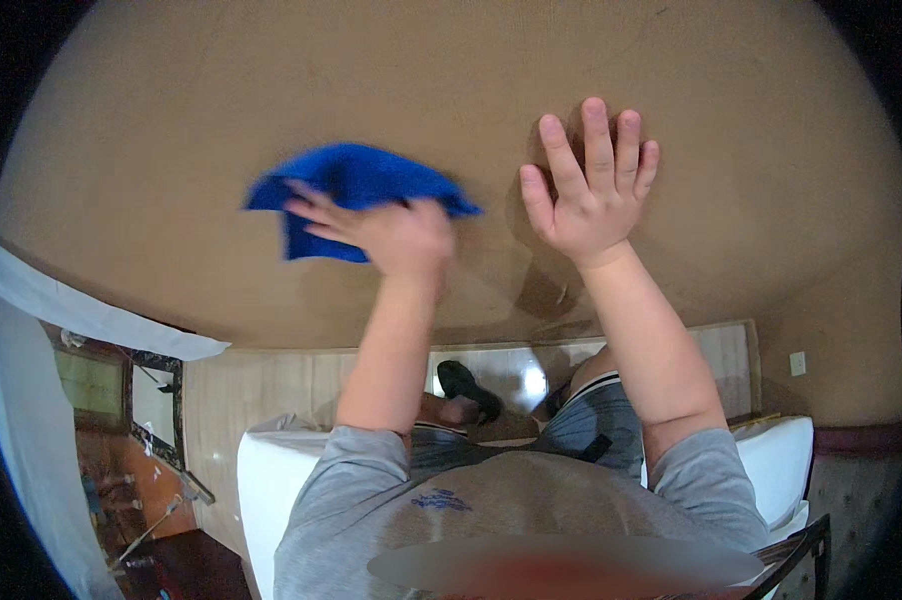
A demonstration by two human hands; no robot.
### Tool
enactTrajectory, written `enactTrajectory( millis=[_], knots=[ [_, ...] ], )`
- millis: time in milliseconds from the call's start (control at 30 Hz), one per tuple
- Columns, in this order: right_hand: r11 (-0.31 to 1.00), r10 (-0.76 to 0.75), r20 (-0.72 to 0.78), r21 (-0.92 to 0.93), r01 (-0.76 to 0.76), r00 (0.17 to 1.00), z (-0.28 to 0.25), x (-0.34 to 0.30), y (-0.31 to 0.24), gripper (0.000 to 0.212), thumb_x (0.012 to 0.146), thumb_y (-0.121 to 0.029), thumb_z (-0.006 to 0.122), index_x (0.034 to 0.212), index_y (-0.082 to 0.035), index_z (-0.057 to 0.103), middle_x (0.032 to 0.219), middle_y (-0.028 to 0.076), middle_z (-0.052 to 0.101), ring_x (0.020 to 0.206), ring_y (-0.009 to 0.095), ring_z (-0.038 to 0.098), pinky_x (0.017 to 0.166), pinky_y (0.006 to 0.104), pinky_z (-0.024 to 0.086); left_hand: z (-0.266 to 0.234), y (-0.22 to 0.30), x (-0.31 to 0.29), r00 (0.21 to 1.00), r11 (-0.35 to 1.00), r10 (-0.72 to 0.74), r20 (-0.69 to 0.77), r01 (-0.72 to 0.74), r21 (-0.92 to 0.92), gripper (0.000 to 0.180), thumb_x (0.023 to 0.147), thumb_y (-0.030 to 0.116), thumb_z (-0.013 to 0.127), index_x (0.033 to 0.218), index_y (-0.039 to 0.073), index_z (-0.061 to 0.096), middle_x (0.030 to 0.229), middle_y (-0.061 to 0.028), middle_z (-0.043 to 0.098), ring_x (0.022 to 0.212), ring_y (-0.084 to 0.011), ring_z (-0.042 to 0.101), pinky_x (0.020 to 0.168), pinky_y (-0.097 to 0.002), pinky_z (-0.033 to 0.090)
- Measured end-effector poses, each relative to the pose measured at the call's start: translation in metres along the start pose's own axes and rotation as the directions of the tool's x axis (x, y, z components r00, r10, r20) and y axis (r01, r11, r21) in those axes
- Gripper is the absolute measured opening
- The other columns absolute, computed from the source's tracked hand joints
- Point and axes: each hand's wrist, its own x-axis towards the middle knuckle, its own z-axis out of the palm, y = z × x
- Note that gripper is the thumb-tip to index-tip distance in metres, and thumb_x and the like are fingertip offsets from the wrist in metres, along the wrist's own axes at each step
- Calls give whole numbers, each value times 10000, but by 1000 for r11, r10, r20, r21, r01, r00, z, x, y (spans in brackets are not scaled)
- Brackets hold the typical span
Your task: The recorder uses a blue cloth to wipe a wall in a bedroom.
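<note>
A blue cloth lies spread against a brown wall, its edges smeared by motion. My left hand holds it to the wall, the palm over the cloth's lower right part and some fingers stretched across it; the hand is blurred. To the right, my right hand is open, its fingers spread and the palm flat against the wall. Nothing is in that hand, and a gap of bare wall separates it from the cloth.
A wall switch or socket plate sits low on the right. Behind me are white-covered furniture and a dark chair-like frame. A white curtain hangs at left near a dark-framed mirror. Pale floor shows below the wall.
</note>
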Motion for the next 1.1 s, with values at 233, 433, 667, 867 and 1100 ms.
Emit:
enactTrajectory(
  millis=[233,433,667,867,1100],
  knots=[
    [1000,-12,6,14,12,1000,0,-4,-1,502,865,-437,536,1350,-306,525,1510,58,365,1435,320,225,1172,482,30,12,-32,-138,730,996,45,682,-85,26,646,752,469,630,1172,-16,555,1358,-468,224,1194,-685,253,957,-757,206],
    [1000,-7,16,-19,7,1000,-1,0,4,495,864,-443,534,1342,-315,532,1513,57,360,1435,315,228,1170,484,31,-18,22,1,979,962,192,65,-174,-212,796,768,373,618,1391,-32,332,1441,-453,59,1300,-668,62,1048,-714,54],
    [1000,5,29,8,-5,1000,1,-3,5,517,857,-446,537,1360,-330,508,1522,43,344,1436,313,224,1170,493,23,5,7,-20,964,962,262,57,-256,-94,1005,753,506,596,1523,125,74,1499,-386,-38,1327,-654,-75,967,-788,-12],
    [999,-23,-14,39,24,1000,3,-4,-1,495,846,-438,550,1325,-314,542,1510,39,366,1435,307,230,1168,502,23,23,-26,-114,797,971,230,558,-226,-77,873,736,521,642,1395,22,362,1403,-446,164,1293,-668,70,1023,-743,40],
    [999,-33,18,42,32,999,-3,-5,2,475,832,-437,566,1285,-295,578,1487,48,401,1435,310,231,1167,510,29,-2,19,25,964,948,249,-91,-262,-183,1008,746,536,637,1513,93,156,1505,-375,26,1356,-612,1,1036,-736,57]
  ],
)
